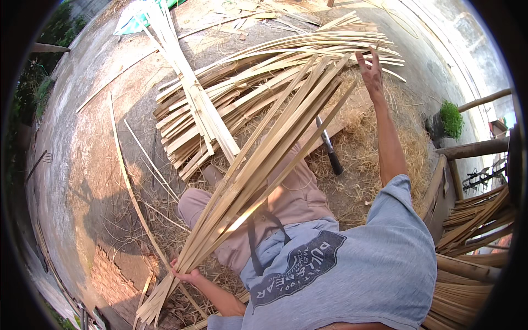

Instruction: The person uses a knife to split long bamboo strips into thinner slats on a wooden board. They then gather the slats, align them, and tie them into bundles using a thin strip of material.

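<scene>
A long bundle of pale split bamboo strips (258,170) lies slantwise across my lap, its far ends fanned apart. Around the lower left end of this bundle my left hand (187,272) is closed. My right hand (371,74) is raised with its fingers apart and holds nothing that I can see. It is just right of the bundle's far ends, over the right end of a large pile of bamboo strips (236,99). Another bunch of strips (190,82) lies crosswise over that pile. A knife (333,159) with a black handle rests on the ground between the bundle and my right arm.
Curly bamboo shavings (385,148) cover the ground on the right. Single long strips (126,170) lie on the left. More strips (467,286) are stacked at the lower right, near wooden poles (473,148) and a green plant (451,119). A green sheet (131,22) lies far off.
</scene>
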`<move>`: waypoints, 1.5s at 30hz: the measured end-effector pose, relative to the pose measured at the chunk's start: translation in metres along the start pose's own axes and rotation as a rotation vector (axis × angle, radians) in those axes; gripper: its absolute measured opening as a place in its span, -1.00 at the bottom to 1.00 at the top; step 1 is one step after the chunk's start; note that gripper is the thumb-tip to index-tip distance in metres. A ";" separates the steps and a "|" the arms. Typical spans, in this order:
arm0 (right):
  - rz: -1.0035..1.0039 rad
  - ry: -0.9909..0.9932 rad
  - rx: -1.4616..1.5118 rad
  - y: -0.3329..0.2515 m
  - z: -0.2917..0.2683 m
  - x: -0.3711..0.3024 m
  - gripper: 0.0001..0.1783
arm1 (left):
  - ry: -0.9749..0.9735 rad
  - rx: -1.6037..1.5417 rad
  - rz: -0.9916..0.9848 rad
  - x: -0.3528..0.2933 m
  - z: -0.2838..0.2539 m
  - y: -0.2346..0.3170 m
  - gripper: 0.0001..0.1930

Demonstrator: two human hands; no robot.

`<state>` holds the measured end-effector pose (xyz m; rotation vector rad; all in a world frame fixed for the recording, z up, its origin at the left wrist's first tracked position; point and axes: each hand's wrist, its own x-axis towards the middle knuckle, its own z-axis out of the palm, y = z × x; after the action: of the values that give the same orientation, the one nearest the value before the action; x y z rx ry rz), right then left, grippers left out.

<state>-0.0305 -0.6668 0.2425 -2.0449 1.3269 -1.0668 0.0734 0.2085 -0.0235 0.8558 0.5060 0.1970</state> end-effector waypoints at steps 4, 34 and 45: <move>-0.182 -0.451 -0.366 0.011 0.027 -0.004 -0.15 | -0.005 0.021 -0.021 0.003 0.009 -0.006 -0.67; -0.411 0.229 -0.432 -0.014 -0.003 0.034 -0.79 | 0.039 -0.219 -0.037 -0.014 0.005 -0.005 -0.52; 0.217 0.200 0.097 0.152 -0.022 0.009 -0.61 | 0.080 -0.389 -0.139 -0.001 0.036 0.021 -0.72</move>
<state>-0.1285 -0.7378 0.1470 -1.7149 1.5236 -1.2341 0.0913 0.1969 0.0126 0.4330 0.5764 0.1942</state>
